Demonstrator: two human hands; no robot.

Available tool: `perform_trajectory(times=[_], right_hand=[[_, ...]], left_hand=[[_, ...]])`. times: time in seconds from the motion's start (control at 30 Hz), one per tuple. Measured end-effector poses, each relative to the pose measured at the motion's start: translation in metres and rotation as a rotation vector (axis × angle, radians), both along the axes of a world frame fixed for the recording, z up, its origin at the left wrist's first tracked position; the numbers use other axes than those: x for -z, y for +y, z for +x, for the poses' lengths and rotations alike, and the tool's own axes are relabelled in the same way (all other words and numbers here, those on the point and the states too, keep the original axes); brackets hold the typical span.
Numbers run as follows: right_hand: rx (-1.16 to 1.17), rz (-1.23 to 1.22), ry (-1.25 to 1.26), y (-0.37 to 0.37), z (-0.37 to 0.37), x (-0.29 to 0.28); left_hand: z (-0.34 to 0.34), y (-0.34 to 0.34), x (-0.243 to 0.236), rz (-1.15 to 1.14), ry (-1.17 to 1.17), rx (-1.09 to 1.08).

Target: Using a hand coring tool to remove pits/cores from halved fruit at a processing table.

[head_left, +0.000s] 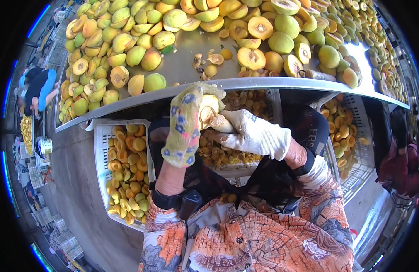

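My left hand (186, 127) wears a pale floral glove and is closed around a cut fruit (208, 106), held just below the table's metal rim (250, 82). My right hand (250, 136), in a white glove, grips a short tool with a pale tan handle (220, 123); its tip meets the fruit and is partly hidden. Both hands are over a white crate (232, 167) of pits and small pieces between my legs. Halved and whole yellow-green fruit (251, 57) covers much of the tabletop, with loose scraps near the rim.
Crates of fruit halves stand at left (128, 177) and right (343, 131). Another tan handle (319, 76) lies by the rim. A person in dark and blue clothing (38, 90) is at far left; another in dark red (397, 167) is close at right.
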State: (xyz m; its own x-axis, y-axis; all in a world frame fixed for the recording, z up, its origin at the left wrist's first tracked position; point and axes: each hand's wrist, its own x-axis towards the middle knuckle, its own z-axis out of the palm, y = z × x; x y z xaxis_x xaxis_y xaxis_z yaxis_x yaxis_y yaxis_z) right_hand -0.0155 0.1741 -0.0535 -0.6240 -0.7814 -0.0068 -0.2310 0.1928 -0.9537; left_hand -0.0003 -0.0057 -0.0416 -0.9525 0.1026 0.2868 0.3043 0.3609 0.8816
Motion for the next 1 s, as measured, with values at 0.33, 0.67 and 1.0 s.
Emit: perform_trajectory(times=[0.33, 0.67, 1.0], right_hand=[[0.037, 0.034, -0.522, -0.005, 0.005, -0.025], [-0.171, 0.016, -0.503, -0.011, 0.009, -0.011], [-0.115, -0.186, -0.668, -0.008, 0.009, -0.020]], left_hand=[[0.019, 0.011, -0.001, 0.421, 0.005, -0.156], [0.030, 0.016, -0.001, 0.781, -0.014, -0.187], [0.015, 0.020, -0.002, 0.657, -0.054, -0.138]])
